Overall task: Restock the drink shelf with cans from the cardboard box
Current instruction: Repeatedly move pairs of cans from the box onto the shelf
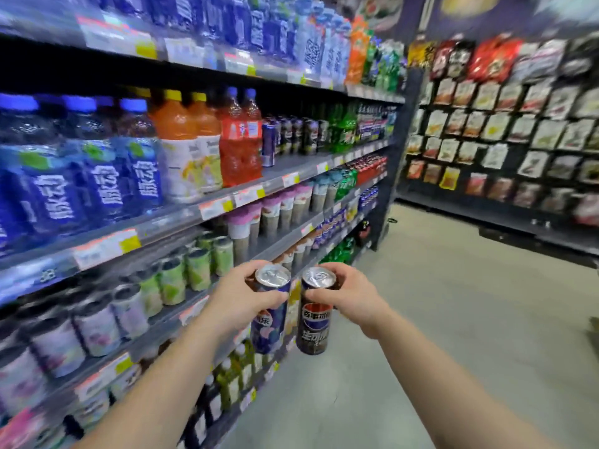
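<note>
My left hand (241,298) grips a tall blue Pepsi can (269,325) near its top. My right hand (351,296) holds a tall black Pepsi can (314,330) the same way. Both cans stand upright, side by side and almost touching, in the air in front of the drink shelf (207,209). On the shelf's middle tier stands a row of dark slim cans (293,136), past the red bottles. The cardboard box is out of view.
The drink shelf runs along my left with blue, orange and red bottles (181,144), cups and cans on lower tiers. A snack rack (505,124) lines the far right wall. Grey aisle floor (437,319) lies between them.
</note>
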{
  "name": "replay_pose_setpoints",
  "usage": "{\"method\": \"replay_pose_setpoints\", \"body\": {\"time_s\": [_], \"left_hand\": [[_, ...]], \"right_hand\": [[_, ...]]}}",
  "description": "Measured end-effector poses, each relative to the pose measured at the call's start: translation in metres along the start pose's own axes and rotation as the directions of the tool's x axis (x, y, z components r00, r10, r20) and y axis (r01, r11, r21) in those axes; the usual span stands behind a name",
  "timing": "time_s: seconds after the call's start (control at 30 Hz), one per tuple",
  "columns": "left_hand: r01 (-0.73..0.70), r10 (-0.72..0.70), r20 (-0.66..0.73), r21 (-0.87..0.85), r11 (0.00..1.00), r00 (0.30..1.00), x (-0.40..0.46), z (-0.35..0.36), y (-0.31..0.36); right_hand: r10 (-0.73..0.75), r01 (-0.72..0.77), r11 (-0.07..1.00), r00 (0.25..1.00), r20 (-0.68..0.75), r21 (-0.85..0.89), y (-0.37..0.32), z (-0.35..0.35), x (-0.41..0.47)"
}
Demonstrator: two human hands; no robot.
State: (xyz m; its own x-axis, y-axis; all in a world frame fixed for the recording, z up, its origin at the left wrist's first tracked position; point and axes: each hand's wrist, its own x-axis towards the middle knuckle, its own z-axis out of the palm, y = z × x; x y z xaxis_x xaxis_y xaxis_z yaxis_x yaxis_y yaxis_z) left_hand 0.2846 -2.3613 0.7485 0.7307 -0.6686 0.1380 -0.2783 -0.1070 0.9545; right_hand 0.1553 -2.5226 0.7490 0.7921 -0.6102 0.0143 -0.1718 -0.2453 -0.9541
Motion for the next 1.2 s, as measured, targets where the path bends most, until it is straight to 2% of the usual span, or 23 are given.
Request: {"method": "replay_pose_setpoints", "body": {"time_s": [0.2,0.43,0.6,0.73,1.0,1.2], "left_hand": [[-0.014,0.015,0.051,-0.007,1.0,0.999,0.128,0.053,0.013],[-0.031,0.03,-0.011,-0.032,0.999,0.999,0.254,0.126,0.011],[0.008,-0.012,-0.123,-0.032,0.999,0.992,0.345,0.179,0.017],[0.008,-0.015,-0.215,-0.035,0.999,0.977,0.4,0.198,0.03],[0.006,-0.003,-0.39,0.007,1.0,0.921,0.47,0.182,0.031],[-0.006,0.039,-0.474,0.07,0.998,0.88,0.524,0.152,0.056]], "right_hand": [[0.008,0.002,0.996,0.994,-0.113,0.085,0.007,-0.07,0.104],[-0.033,0.041,0.996,0.993,-0.114,0.074,0.04,-0.153,0.225],[-0.078,0.079,0.997,0.997,-0.022,0.025,0.046,-0.221,0.328],[-0.134,0.139,0.99,0.983,0.122,-0.033,0.03,-0.255,0.41],[-0.24,0.247,0.969,0.92,0.308,0.017,0.006,-0.238,0.525],[-0.32,0.289,0.947,0.861,0.396,0.137,-0.018,-0.22,0.589]]}}
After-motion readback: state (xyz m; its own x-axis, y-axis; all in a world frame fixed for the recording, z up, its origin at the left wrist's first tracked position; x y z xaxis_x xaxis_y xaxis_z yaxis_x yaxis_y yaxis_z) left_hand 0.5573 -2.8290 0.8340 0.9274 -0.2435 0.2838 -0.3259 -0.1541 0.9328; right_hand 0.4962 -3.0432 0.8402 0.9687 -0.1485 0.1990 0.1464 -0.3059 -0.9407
